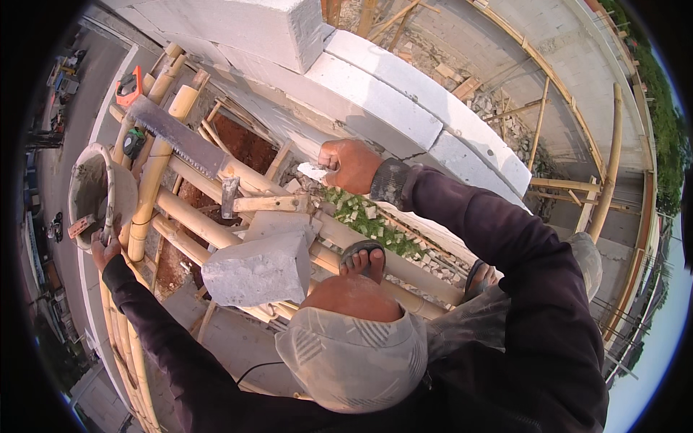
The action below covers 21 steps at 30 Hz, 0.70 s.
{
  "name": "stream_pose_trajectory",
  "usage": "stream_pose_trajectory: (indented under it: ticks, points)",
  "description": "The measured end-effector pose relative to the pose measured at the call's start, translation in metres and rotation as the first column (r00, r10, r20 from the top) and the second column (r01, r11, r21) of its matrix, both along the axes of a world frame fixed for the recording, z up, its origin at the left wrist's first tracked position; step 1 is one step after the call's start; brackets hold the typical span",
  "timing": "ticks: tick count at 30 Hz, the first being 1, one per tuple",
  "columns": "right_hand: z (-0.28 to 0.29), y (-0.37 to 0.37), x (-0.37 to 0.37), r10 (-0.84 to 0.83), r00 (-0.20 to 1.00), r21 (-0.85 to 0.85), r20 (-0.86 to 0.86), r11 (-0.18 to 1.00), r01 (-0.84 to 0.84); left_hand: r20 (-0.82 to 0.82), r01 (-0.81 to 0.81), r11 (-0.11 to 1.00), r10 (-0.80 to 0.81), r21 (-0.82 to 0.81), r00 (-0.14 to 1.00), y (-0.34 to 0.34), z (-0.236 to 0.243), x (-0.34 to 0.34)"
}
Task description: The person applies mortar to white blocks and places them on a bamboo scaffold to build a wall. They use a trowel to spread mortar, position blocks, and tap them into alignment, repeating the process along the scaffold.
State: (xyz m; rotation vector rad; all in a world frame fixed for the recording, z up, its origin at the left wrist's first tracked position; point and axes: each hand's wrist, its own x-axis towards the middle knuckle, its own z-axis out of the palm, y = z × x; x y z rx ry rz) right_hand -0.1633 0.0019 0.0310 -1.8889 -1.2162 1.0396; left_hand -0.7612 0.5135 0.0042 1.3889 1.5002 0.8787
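our left fingers (105, 247) grasping a grey bucket (126, 193) at its near side, beside bamboo poles (150, 195), our right fingers (330, 153) clenched on a small white piece (311, 172), near the pale block wall (382, 115)

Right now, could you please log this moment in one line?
left fingers: gripping bucket; right fingers: holding white piece; saw: on bamboo

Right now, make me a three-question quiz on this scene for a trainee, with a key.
1. Which hand is at the bucket?
2. True or false: the saw lies inside the bucket.
3. What colour is the handle of the hammer? A: black. B: blue. C: tan.

Key:
1. The left hand.
2. False; it lies on the bamboo poles.
3. C.
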Motion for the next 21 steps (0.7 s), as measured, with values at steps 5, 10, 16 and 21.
stream_pose_trajectory:
  ticks: [5,10,16,21]
  points:
    - [0.067,-0.044,0.093,0.039,0.991,-0.039,0.129,0.999,-0.034,0.501,0.029,0.975,0.087,-0.219,0.861,-0.13,0.115,0.07]
    - [0.103,-0.083,0.148,-0.101,0.973,-0.061,0.208,0.991,0.116,0.445,0.321,0.875,-0.14,-0.363,0.885,-0.243,0.208,0.195]
    - [0.112,-0.148,0.195,-0.298,0.911,-0.07,0.283,0.941,0.33,0.255,0.341,0.843,-0.252,-0.416,0.934,-0.319,0.233,0.274]
    - [0.098,-0.21,0.215,-0.466,0.838,-0.015,0.282,0.872,0.49,0.311,0.586,0.752,-0.503,-0.303,0.806,-0.358,0.238,0.333]
